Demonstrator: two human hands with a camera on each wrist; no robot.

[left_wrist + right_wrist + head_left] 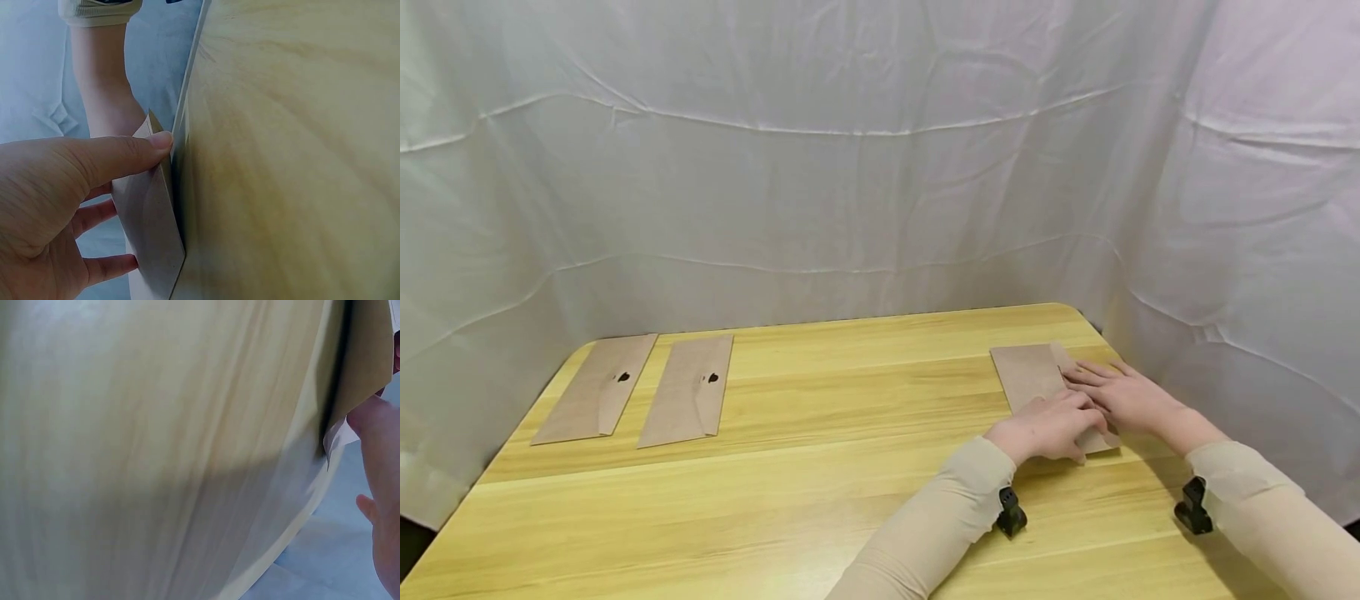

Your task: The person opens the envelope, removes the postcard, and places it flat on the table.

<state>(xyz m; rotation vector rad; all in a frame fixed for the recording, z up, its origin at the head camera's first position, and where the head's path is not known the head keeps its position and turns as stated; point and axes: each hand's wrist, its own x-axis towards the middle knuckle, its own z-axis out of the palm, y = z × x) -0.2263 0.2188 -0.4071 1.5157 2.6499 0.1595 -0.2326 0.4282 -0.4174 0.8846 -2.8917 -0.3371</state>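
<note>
A tan paper envelope lies near the right end of the table, under both hands. At its near side, my left hand pinches the edge; the left wrist view shows the thumb on one face of the envelope and fingers behind it. My right hand rests with fingers extended across the strip along the right long side, next to the left hand. The lower edge of the envelope stands lifted in the right wrist view. Much of its right part is hidden by the hands.
Two similar envelopes, each with a small black mark, lie side by side at the table's far left. The wooden table has rounded far corners. White curtains hang behind it and at both sides.
</note>
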